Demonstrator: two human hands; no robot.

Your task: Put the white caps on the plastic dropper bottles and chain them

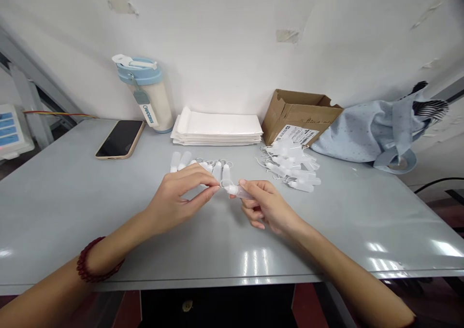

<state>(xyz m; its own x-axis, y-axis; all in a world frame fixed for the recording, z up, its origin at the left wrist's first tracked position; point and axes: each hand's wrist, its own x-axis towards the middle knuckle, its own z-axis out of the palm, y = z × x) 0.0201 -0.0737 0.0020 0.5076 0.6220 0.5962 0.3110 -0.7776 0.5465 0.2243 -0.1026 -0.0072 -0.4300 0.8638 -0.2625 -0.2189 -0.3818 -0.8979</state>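
My right hand (266, 202) holds a small translucent white bottle (237, 191) between thumb and fingers, its narrow end toward the left. My left hand (184, 195) pinches at that end, where a thin loop shows; the exact thing between the fingertips is too small to make out. Behind my left hand lies a row of similar bottles (226, 174) with thin loops at their tops, partly hidden by the fingers. To the right, a loose pile of the same bottles (293, 166) with strings lies in front of the cardboard box.
On the grey table (108, 207) stand a blue-lidded cup (154, 96), a phone (120, 138), a stack of white envelopes (217, 127), an open cardboard box (300, 115) and a light blue cloth bag (362, 130). A white device (14, 132) sits at the far left.
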